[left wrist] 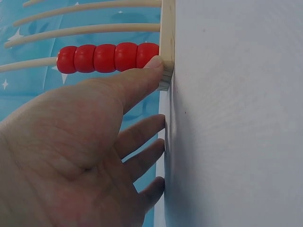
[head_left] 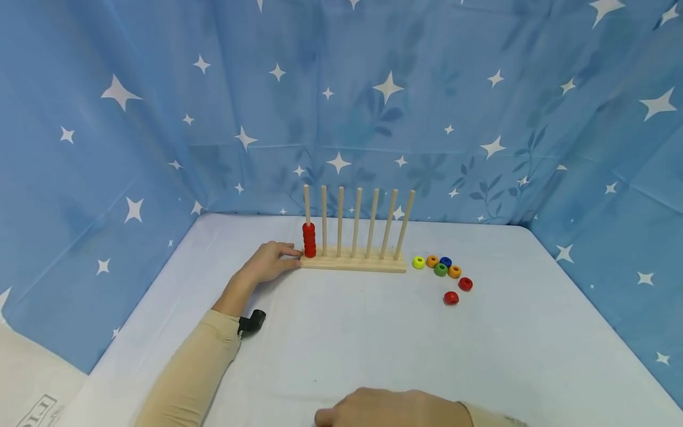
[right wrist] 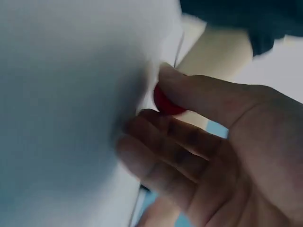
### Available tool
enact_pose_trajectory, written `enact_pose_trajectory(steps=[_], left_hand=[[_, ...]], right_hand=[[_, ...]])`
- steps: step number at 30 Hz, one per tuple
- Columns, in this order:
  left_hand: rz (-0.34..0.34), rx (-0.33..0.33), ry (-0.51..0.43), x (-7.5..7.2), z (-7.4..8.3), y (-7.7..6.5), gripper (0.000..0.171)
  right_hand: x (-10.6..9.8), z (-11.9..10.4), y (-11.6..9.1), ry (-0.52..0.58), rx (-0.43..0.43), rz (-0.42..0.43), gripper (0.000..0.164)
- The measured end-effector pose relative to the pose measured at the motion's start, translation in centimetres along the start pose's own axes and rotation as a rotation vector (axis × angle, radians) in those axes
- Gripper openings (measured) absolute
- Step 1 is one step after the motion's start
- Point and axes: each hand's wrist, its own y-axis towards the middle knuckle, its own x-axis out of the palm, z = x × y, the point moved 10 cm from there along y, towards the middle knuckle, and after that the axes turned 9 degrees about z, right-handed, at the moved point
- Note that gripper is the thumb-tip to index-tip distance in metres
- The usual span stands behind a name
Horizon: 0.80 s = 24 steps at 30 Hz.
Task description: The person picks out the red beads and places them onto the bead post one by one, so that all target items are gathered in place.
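Observation:
A wooden peg rack (head_left: 352, 265) with several upright pegs stands toward the back of the table. Several red beads (left wrist: 104, 58) are stacked on its leftmost peg. My left hand (head_left: 269, 261) holds the left end of the rack's base, its thumb at the front; the index finger is hidden in the left wrist view, and the other fingers reach down to the tabletop. Near the table's front edge is my right hand (head_left: 400, 409), partly cut off in the head view. In the right wrist view it pinches a red bead (right wrist: 168, 101) between thumb and fingers.
Right of the rack lie loose beads: yellow (head_left: 418, 262), green (head_left: 440, 270), blue (head_left: 446, 261), two orange ones (head_left: 454, 271) and two red ones (head_left: 451, 298). They rest on the white tabletop (head_left: 341, 332). A blue star-patterned curtain (head_left: 331, 118) hangs behind.

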Motion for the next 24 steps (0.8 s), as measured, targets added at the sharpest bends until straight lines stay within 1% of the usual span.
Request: enact_pose_trajectory(steps=[1, 2, 3, 6, 8, 10, 12, 14, 16, 18, 22, 24], left_hand=[[0.002, 0.000, 0.002, -0.1, 0.0, 0.0, 0.034], [0.003, -0.003, 0.004, -0.2, 0.0, 0.0, 0.034], [0.003, -0.009, 0.005, -0.2, 0.0, 0.0, 0.034], [0.001, -0.016, 0.014, -0.2, 0.0, -0.1, 0.034], [0.002, -0.012, 0.018, -0.2, 0.1, -0.1, 0.033], [0.006, -0.005, 0.015, -0.1, 0.2, -0.2, 0.032], [0.010, -0.005, 0.010, -0.1, 0.2, -0.3, 0.031], [0.015, -0.005, 0.007, -0.1, 0.1, -0.3, 0.031], [0.017, -0.001, 0.005, -0.1, 0.1, -0.3, 0.031], [0.017, 0.005, 0.003, -0.1, 0.1, -0.3, 0.031], [0.013, 0.012, -0.006, -0.1, 0.2, -0.3, 0.031], [0.012, 0.015, -0.004, -0.1, 0.2, -0.3, 0.031]], right_hand=[[-0.8, 1.0, 0.0, 0.036, 0.038, 0.011, 0.029], [-2.0, 2.2, -0.2, 0.096, 0.091, 0.045, 0.026], [-3.4, 3.5, -0.4, 0.149, 0.129, 0.102, 0.020], [-8.5, 6.9, -1.6, 0.251, 0.184, 0.358, 0.011], [-11.9, 8.8, -2.8, 0.281, 0.217, 0.523, 0.016], [-14.8, 10.2, -3.9, 0.297, 0.219, 0.668, 0.021], [-17.3, 11.4, -4.8, 0.315, 0.218, 0.792, 0.024], [-19.4, 12.5, -5.5, 0.345, 0.221, 0.899, 0.025], [-20.9, 13.5, -6.2, 0.390, 0.239, 1.000, 0.024], [-21.7, 14.7, -6.8, 0.438, 0.287, 1.079, 0.025], [-21.6, 17.2, -7.7, 0.549, 0.410, 1.185, 0.034], [-21.3, 18.1, -8.2, 0.581, 0.433, 1.231, 0.037]])
